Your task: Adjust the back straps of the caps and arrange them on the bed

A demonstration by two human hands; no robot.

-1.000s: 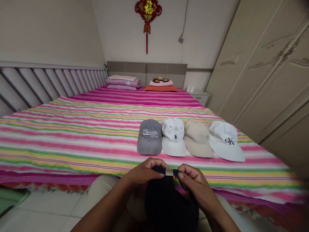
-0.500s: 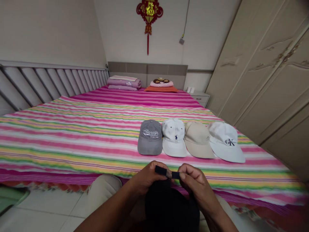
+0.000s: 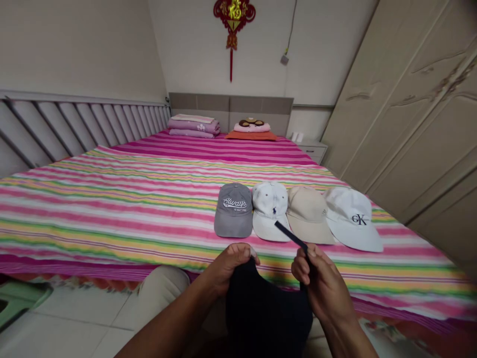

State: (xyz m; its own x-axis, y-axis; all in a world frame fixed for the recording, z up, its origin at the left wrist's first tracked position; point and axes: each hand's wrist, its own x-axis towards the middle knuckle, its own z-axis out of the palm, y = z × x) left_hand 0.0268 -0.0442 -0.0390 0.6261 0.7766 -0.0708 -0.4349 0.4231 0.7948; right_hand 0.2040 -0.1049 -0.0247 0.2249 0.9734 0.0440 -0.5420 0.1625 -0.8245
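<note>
A dark cap (image 3: 266, 313) hangs between my two hands at the bottom of the view, low over my lap. My left hand (image 3: 233, 263) is closed, pinching the cap's upper left edge near the strap opening. Closed round the cap's right side, my right hand (image 3: 322, 273) grips its dark strap (image 3: 290, 234), whose loose end sticks up to the left. Beyond my hands a row of caps lies on the bed: a grey cap (image 3: 233, 211), a white cap (image 3: 270, 211) with a small dark emblem, a beige cap (image 3: 310, 215) and a white CK cap (image 3: 353, 219).
The striped bed (image 3: 122, 199) fills the middle. Folded purple bedding (image 3: 194, 127) and a pink pile (image 3: 252, 128) sit by the headboard (image 3: 257, 105). A wardrobe (image 3: 410, 109) stands on the right, a railing (image 3: 93, 124) on the left. A green stool (image 3: 26, 298) is at lower left.
The strap has come apart at the back of the cap. My right hand has moved right and slightly up with the strap's loose end, while my left hand stays near its place.
</note>
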